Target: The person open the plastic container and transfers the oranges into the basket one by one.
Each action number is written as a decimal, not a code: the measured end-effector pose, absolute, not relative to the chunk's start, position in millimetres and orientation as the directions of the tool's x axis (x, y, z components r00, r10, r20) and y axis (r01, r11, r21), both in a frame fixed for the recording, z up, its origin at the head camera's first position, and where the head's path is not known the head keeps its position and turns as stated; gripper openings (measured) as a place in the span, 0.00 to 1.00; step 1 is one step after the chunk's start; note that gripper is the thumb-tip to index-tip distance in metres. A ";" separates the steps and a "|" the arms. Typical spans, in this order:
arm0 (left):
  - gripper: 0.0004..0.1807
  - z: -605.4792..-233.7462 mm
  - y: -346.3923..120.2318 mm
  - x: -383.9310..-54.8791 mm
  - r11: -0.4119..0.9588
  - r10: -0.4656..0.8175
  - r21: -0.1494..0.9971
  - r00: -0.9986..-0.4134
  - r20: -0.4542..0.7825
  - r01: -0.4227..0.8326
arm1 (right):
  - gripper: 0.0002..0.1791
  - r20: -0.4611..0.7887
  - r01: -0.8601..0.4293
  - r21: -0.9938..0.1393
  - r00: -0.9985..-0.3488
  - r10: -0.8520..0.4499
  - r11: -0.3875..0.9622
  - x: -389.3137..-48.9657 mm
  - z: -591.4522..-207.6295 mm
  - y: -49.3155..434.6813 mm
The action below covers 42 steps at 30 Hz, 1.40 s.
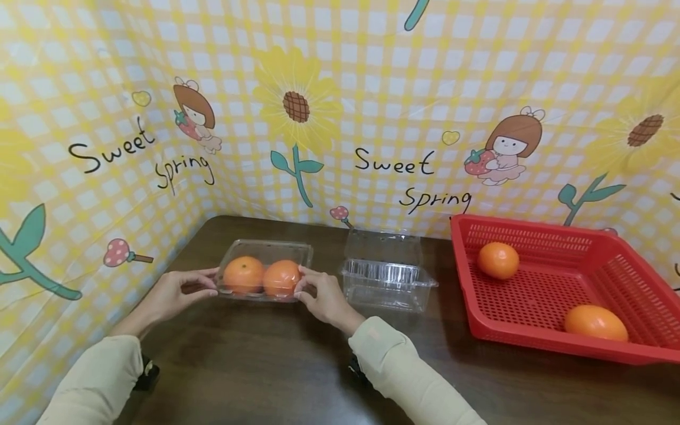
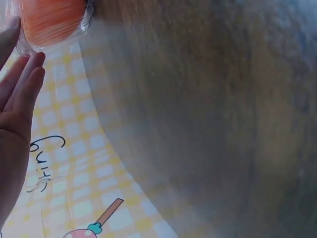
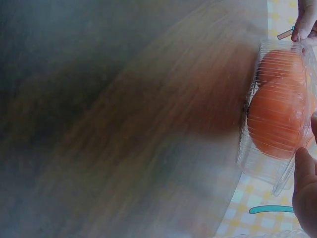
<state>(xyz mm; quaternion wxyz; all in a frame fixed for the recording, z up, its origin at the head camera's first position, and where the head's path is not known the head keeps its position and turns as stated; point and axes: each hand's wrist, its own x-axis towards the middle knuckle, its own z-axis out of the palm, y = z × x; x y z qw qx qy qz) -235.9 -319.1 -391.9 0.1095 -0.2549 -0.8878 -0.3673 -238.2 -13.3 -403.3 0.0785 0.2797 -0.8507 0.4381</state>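
A clear plastic clamshell box [image 1: 271, 251] with its lid down holds two oranges [image 1: 243, 273] side by side. At its left end, my left hand [image 1: 172, 294] pinches the rim between thumb and fingers. My right hand [image 1: 326, 298] grips the right front corner the same way, thumb low and fingers above. Through the ribbed side in the right wrist view, both oranges [image 3: 278, 116] show inside the box. The left wrist view catches one orange [image 2: 53, 20] behind the plastic, close to the left fingertips [image 2: 35, 74].
A second clear clamshell box [image 1: 388, 286] stands just right of my right hand, its lid raised at the back. Farther right, a red plastic basket [image 1: 536, 227] holds two more oranges [image 1: 498, 260]. The brown table [image 1: 255, 366] meets a patterned yellow cloth [image 1: 372, 118] behind and left.
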 end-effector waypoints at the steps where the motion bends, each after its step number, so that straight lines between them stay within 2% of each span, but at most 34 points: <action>1: 0.06 -391.6 -318.4 -236.2 0.603 0.375 0.590 -0.844 0.384 0.537 | 0.06 0.380 -0.543 -0.702 -0.833 -0.403 0.460 -238.2 -402.9 -13.1; 19: 0.04 -394.6 -303.5 -232.8 0.620 0.340 0.533 -0.810 0.478 0.575 | 0.05 0.370 -0.526 -0.707 -0.845 -0.387 0.473 -236.2 -400.2 -10.7; 28: 0.06 -396.9 -309.8 -228.0 0.660 0.308 0.524 -0.830 0.465 0.538 | 0.04 0.367 -0.549 -0.657 -0.832 -0.417 0.517 -234.0 -404.3 -14.7; 34: 0.06 -390.0 -311.9 -231.3 0.625 0.335 0.543 -0.821 0.462 0.561 | 0.03 0.387 -0.574 -0.630 -0.816 -0.430 0.522 -235.8 -397.4 -14.4; 42: 0.06 -377.7 -312.7 -238.3 0.551 0.332 0.595 -0.808 0.486 0.585 | 0.03 0.371 -0.549 -0.670 -0.831 -0.415 0.500 -235.9 -384.9 -16.0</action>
